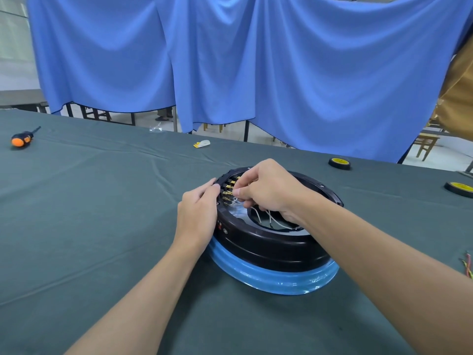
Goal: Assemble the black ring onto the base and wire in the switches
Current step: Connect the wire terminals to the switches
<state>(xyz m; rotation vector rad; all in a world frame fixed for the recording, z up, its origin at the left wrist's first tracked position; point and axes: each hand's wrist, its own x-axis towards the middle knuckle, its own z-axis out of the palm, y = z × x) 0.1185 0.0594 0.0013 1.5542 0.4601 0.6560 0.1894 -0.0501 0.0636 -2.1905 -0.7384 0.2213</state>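
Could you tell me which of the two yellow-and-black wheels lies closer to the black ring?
The back wheel, fully in view; the other wheel, cut off at the right edge, lies farther from the ring.

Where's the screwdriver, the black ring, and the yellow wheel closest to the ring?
screwdriver [22,139], head view, on its orange handle.
black ring [268,245], head view, on its front outer wall.
wheel [339,163], head view, on its yellow middle.

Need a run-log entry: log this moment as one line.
step: wiring switches | left hand: holds ring rim | right hand: pinches wire at switches | ring: on base | screwdriver: untouched
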